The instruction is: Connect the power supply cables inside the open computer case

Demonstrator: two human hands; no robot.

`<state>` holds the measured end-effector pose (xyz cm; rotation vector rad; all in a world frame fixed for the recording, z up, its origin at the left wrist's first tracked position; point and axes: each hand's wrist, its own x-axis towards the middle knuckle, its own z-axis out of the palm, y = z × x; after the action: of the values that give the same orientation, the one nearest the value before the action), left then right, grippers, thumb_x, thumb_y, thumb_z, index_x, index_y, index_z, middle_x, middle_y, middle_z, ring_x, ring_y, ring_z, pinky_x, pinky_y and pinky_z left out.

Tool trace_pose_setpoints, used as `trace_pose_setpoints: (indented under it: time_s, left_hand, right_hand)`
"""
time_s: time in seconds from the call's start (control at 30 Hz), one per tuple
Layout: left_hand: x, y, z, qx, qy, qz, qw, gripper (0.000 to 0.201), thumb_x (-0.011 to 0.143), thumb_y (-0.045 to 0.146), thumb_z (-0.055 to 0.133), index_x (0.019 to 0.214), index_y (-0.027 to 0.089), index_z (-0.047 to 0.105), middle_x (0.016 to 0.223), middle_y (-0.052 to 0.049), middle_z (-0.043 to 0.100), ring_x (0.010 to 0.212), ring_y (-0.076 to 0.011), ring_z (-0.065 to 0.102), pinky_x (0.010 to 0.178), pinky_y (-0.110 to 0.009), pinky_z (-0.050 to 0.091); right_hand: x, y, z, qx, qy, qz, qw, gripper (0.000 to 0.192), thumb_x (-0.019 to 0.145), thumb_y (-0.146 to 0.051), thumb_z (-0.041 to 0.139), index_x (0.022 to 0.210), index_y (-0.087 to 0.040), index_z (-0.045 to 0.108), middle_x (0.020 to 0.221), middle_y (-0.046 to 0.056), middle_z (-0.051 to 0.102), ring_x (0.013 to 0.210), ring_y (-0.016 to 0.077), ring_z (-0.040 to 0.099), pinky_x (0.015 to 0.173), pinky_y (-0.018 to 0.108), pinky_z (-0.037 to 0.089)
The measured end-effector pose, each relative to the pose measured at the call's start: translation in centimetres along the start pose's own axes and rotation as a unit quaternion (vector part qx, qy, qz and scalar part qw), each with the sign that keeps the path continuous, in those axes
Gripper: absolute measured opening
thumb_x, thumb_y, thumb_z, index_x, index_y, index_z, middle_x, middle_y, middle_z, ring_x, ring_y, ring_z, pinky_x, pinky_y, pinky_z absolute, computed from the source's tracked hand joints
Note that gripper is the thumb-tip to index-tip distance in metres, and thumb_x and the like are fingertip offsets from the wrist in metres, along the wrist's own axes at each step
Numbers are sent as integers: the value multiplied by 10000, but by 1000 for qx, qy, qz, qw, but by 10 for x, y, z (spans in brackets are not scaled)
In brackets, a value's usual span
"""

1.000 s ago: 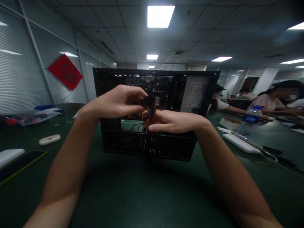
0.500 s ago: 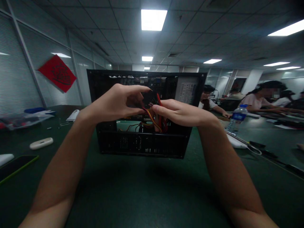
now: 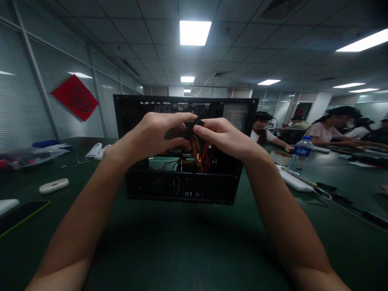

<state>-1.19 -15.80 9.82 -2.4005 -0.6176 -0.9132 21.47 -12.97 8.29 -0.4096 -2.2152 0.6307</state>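
A black computer case [image 3: 182,186] stands on the table with its open side facing me. In front of that opening, both hands meet at a black multi-pin power connector [image 3: 193,124]. My left hand [image 3: 156,131] is curled round its left side, index fingertip at the top and thumb lower down. Thumb and fingers of my right hand [image 3: 222,135] pinch the connector from the right. A bundle of red, yellow and black cables [image 3: 198,155] hangs from it into the case. Inside the case, a labelled power supply [image 3: 235,117] sits at the upper right; my hands hide part of the interior.
Left on the green table [image 3: 182,246] lie a phone [image 3: 24,216], a white oval object [image 3: 53,186] and a plastic bag [image 3: 33,155]. To the right are a water bottle [image 3: 300,153], a white device [image 3: 295,180] and cables [image 3: 348,200]. People [image 3: 324,129] sit farther back.
My hands have come closer together at the connector, and the left fingers have moved right onto it. The cable bundle now hangs lower beneath them. The camera view has shifted slightly.
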Motion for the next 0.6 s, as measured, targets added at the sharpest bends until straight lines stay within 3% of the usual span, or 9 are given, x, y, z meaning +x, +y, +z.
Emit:
trace_pose_setpoints:
  time_s: [0.23, 0.47, 0.6]
  left_hand:
    - [-2, -3, 3, 21, -1, 3, 1000, 570, 850, 323, 718, 1390, 222, 564, 968, -48, 748, 859, -187, 708, 808, -289, 536]
    - [-1, 2, 2, 14, -43, 39, 998, 591, 824, 379, 741, 1369, 215, 580, 1205, -94, 713, 1076, -239, 684, 915, -329, 541]
    - [0, 3, 2, 35, -49, 49, 997, 548, 840, 337, 722, 1355, 210, 583, 1194, -94, 717, 1066, -230, 685, 923, -331, 536]
  right_hand:
    - [3, 1, 4, -4, -5, 6, 1000, 461, 946, -582, 564, 953, -132, 664, 814, 46, 684, 728, 156, 632, 601, 235, 501]
    - [0, -1, 6, -34, -37, 18, 999, 406, 980, -509, 531, 944, -134, 682, 832, 41, 682, 750, 162, 628, 615, 241, 512]
    - [1, 0, 7, -38, -35, 12, 999, 373, 979, -470, 540, 963, -128, 688, 880, 45, 690, 787, 162, 625, 648, 247, 521]
